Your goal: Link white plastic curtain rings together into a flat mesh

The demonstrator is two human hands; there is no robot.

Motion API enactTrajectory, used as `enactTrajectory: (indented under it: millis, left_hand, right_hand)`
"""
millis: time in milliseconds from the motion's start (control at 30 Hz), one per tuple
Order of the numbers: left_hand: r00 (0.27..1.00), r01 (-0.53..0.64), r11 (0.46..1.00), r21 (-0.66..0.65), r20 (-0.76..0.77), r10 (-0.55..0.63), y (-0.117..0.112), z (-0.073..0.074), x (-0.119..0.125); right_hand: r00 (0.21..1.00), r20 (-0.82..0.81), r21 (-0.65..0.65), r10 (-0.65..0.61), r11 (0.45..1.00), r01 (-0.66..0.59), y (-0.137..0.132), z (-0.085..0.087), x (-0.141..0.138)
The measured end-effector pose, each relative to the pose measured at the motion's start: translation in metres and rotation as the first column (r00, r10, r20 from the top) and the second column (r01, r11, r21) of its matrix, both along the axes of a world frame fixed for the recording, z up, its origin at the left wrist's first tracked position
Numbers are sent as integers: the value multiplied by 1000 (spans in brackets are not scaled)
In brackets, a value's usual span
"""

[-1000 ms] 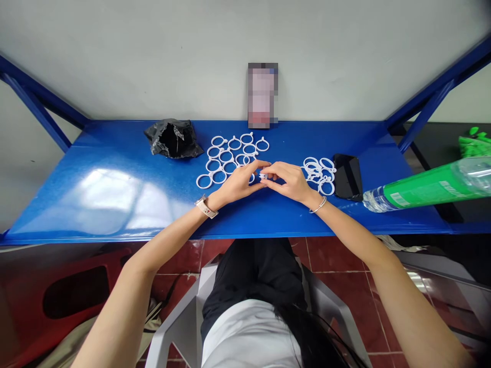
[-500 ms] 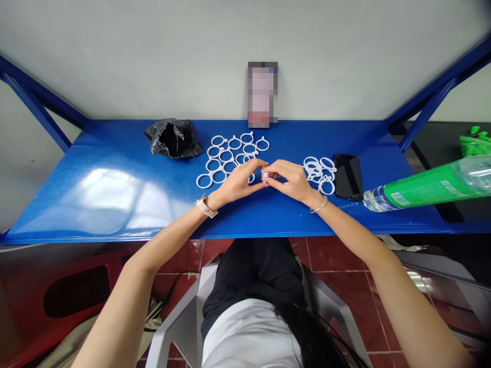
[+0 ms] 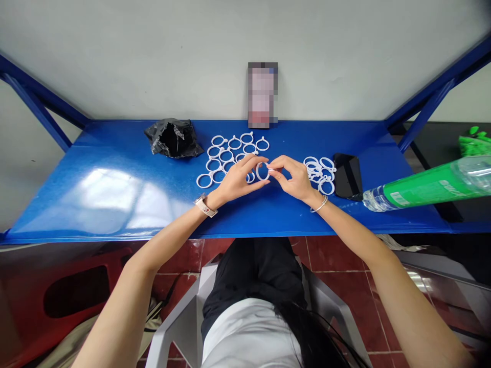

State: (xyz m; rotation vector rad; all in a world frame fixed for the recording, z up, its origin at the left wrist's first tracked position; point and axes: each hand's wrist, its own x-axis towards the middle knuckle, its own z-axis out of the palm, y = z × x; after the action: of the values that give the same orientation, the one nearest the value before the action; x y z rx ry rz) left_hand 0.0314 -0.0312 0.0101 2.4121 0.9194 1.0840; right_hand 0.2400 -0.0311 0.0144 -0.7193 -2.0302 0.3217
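A white curtain ring [image 3: 257, 170] with a small eyelet is held up between my hands above the blue table. My right hand [image 3: 293, 178] pinches it at its right side, thumb and forefinger together over the eyelet. My left hand [image 3: 238, 179] curves round it from the left, forefinger at its upper edge and thumb at its lower edge. Beyond and left of my hands, several white rings [image 3: 204, 181] lie flat in rows, some partly hidden by my left hand. A loose pile of similar rings [image 3: 327, 187] lies right of my right hand.
A crumpled black plastic bag [image 3: 159, 145] sits at the back left. A blurred-out phone-like object [image 3: 262, 94] leans against the wall. Right of the pile are a dark phone [image 3: 348, 176] and a green-labelled bottle [image 3: 429, 185] on its side. Blue frame bars [image 3: 425, 115] flank the table [image 3: 115, 184].
The ring has turned from edge-on to face-up view, so its round opening now shows. My fingertips have moved apart, with the ring between them; my arms have barely shifted.
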Motion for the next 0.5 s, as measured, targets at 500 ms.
enactTrajectory:
  millis: [500]
  left_hand:
    - [1000,-26,997,70,8,25,-3,2,1]
  right_hand:
    - [997,-75,-58,-29,998,24,0,0,-1]
